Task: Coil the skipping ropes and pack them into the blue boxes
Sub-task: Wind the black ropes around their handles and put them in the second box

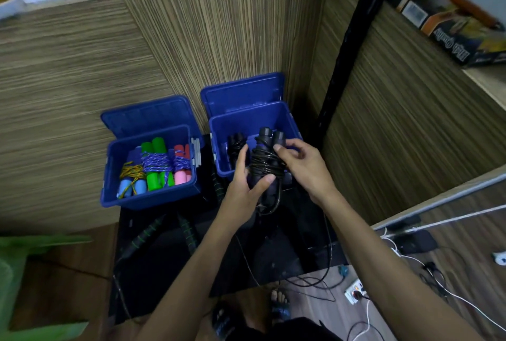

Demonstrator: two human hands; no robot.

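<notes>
Over right box [219,132], both hands [241,190] gripping coiled rope [264,162]

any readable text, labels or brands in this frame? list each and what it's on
"High Quality": white script, upside down in this view, on the dark side of the cardboard box on the shelf at top right.
Other print on that box, including its white label patch: too blurred to read.
Blue boxes, ropes and power strip: no legible text.

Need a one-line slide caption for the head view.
Both hands, left and right, grip a coiled black rope over the right blue box.
</notes>
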